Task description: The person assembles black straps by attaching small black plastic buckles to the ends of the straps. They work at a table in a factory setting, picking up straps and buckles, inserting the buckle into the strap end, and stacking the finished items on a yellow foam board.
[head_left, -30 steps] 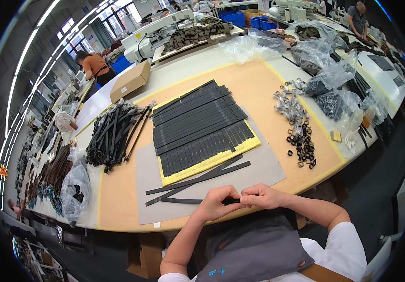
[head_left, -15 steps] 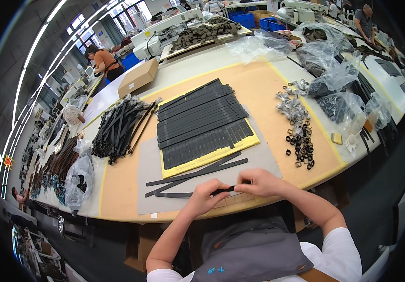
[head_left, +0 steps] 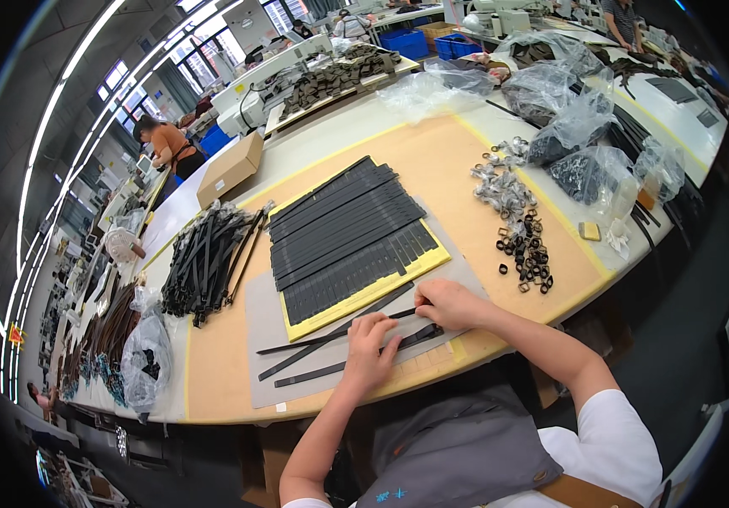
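Note:
Between finger and thumb my right hand [head_left: 449,305] pinches the end of a flat black strap [head_left: 297,345]. My left hand [head_left: 370,352] lies over the same strap, its fingers bent across it and its thumb apart; what is under the palm is hidden. A second black strap [head_left: 288,367] slants across under the first. Nearest me, another strap [head_left: 314,375] runs beneath my left hand, and its right end [head_left: 422,334], looking thicker, lies below my right hand. All rest on a grey mat [head_left: 263,317]. Beyond them, black strips [head_left: 352,224] cover a yellow board [head_left: 314,323].
Bundled black straps [head_left: 208,262] lie left, before a cardboard box [head_left: 231,169]. Small dark rings [head_left: 532,254] and clear-wrapped pieces [head_left: 504,190] are heaped right, near plastic bags [head_left: 585,173] and a yellow block [head_left: 590,230]. Brown straps [head_left: 102,347] lie far left. A person [head_left: 165,146] works beyond.
The strap that both hands held up now lies on the mat nearest me. My hands have moved slightly away from me to another strap, whose end my right hand has grasped. The view has shifted.

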Demonstrator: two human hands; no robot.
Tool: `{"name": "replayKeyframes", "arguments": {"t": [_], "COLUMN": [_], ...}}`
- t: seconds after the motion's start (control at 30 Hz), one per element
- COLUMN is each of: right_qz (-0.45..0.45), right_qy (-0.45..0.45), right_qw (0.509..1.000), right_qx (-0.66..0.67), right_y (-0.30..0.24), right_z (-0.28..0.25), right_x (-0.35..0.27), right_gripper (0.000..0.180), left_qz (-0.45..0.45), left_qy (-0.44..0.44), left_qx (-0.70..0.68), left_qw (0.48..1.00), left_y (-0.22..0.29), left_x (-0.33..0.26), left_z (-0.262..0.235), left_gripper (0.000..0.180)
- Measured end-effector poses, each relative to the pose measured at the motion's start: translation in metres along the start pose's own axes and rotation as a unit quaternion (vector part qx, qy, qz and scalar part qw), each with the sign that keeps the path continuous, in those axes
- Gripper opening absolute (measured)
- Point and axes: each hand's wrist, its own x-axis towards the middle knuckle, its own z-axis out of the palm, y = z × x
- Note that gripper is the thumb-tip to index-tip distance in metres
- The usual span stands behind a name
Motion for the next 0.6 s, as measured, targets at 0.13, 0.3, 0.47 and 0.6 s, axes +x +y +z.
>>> {"name": "replayKeyframes", "arguments": {"t": [0.13, 0.3, 0.47, 0.6], "right_qz": [0.020, 0.081, 0.100, 0.193], "right_qy": [-0.001, 0.036, 0.229, 0.330], "right_qw": [0.975, 0.965, 0.964, 0.924], "right_qx": [0.220, 0.245, 0.091, 0.015], "right_y": [-0.019, -0.004, 0.038, 0.072], "right_z": [0.003, -0.003, -0.068, -0.128], "right_x": [-0.021, -0.050, -0.057, -0.065], "right_gripper": [0.020, 0.020, 0.017, 0.019], "left_qz": [-0.016, -0.041, -0.037, -0.054], "left_qy": [-0.050, -0.175, -0.096, -0.090], "left_qx": [-0.015, -0.092, -0.090, -0.135], "left_qw": [0.999, 0.979, 0.991, 0.985], "left_y": [-0.015, -0.014, -0.022, -0.020], "left_x": [0.016, 0.025, 0.037, 0.039], "left_z": [-0.003, -0.009, -0.011, -0.010], "left_gripper": [0.036, 0.024, 0.023, 0.027]}}
